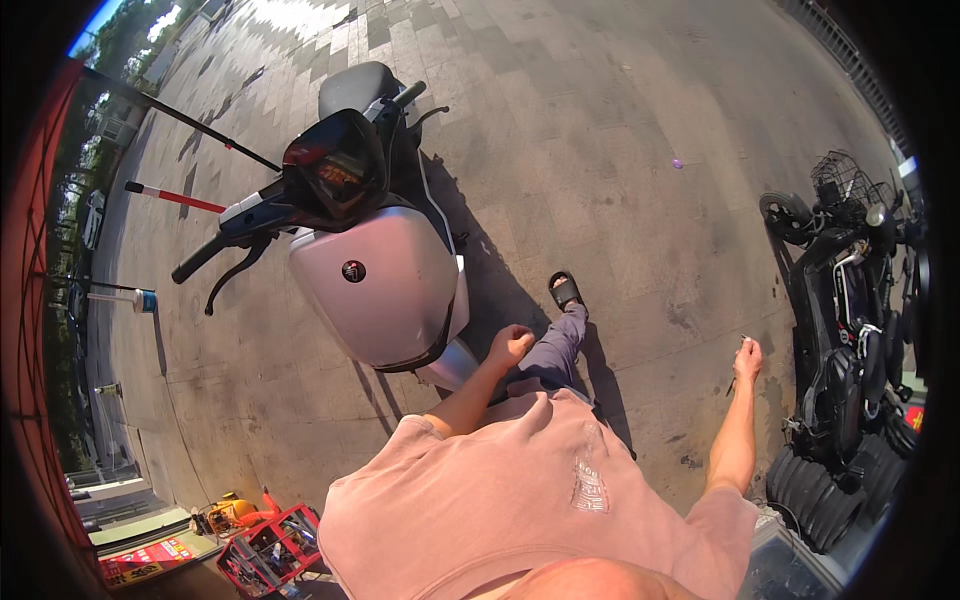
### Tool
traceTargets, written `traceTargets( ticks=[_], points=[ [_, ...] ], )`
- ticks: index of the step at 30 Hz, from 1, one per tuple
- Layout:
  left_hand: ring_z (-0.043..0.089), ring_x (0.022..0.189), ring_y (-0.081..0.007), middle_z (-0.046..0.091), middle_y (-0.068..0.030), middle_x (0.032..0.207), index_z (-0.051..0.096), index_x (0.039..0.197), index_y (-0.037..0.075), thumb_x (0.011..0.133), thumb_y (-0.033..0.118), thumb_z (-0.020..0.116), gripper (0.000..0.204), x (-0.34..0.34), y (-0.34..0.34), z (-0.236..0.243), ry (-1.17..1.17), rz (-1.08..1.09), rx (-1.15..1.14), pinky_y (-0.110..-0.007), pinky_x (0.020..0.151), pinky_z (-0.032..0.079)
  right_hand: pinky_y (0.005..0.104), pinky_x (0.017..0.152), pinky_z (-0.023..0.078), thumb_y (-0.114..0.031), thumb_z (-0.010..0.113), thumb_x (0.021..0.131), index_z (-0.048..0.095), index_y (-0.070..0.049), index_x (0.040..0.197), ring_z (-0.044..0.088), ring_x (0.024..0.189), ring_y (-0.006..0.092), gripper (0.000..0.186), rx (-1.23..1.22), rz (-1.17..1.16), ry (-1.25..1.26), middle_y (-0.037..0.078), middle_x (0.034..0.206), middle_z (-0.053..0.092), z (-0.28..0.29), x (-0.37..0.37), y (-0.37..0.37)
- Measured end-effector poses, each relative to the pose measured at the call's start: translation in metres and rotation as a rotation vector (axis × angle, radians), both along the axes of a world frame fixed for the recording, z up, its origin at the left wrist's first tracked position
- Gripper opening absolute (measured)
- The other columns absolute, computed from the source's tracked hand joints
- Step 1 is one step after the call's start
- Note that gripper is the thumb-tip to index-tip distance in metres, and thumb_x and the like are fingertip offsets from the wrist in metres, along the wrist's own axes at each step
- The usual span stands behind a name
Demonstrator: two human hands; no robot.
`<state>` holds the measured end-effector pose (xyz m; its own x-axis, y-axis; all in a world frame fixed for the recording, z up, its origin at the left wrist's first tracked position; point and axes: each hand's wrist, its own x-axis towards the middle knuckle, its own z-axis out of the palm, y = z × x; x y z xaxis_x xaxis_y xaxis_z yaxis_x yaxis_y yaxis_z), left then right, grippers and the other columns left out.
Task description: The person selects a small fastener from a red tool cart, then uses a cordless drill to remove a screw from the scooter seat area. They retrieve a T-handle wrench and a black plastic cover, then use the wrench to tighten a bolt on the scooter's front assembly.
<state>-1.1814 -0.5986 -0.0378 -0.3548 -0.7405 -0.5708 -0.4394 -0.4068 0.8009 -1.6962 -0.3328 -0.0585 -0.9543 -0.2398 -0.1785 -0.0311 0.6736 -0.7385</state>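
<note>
My left hand (512, 345) is curled closed in front of my body, beside the front of a silver-pink electric scooter (375, 280). Nothing shows sticking out of its fingers. Out to the right, my right hand (747, 360) is closed in a pinch with the arm stretched away from me. A tiny light bit shows at its fingertips and a thin dark piece shows below the palm; what it holds is too small to name. The scooter stands upright with its black handlebar and dark display toward the left, touched by neither hand.
Black scooters (835, 320) with a wire basket (842, 178) stand at the right, above stacked tyres (815, 500). A red toolbox (268, 550) full of tools sits at lower left, near a yellow-orange tool (235, 510). A red-and-black pole (180, 198) is beyond the scooter's handlebar.
</note>
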Motion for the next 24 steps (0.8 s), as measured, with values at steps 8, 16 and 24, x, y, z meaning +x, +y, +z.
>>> traceTargets(
  ticks=[8,16,24],
  points=[
    [0.064,0.095,-0.0254,0.067,-0.0168,0.099,0.064,0.106,0.000,0.080,0.022,0.059,0.034,-0.210,-0.231,0.028,-0.017,-0.228,-0.035,-0.034,0.083,0.049,0.0294,0.043,0.040,-0.029,0.049,0.094,0.059,-0.007,0.101,0.050,0.048,0.0120,0.025,0.214,0.339,-0.354,0.002,0.061,0.055,-0.023,0.018,-0.209],
    [0.064,0.094,-0.0249,0.067,-0.0152,0.099,0.063,0.105,0.000,0.081,0.023,0.059,0.034,-0.356,-0.456,0.090,0.165,-0.071,-0.152,-0.034,0.083,0.049,0.0266,0.037,0.037,-0.026,0.048,0.095,0.055,-0.009,0.106,0.046,0.047,0.0108,0.022,0.439,0.084,-0.719,0.004,0.066,0.054,-0.031,-0.018,-0.344],
    [0.062,0.086,-0.0138,0.067,-0.0082,0.094,0.061,0.106,-0.001,0.087,0.019,0.061,0.028,-0.320,-0.735,0.038,0.170,0.551,-0.300,-0.028,0.076,0.049,0.0279,0.049,0.045,-0.022,0.050,0.091,0.062,-0.007,0.095,0.054,0.054,0.0121,0.019,0.584,0.397,-0.613,0.004,0.069,0.061,-0.109,-0.167,-0.676]
  ],
)
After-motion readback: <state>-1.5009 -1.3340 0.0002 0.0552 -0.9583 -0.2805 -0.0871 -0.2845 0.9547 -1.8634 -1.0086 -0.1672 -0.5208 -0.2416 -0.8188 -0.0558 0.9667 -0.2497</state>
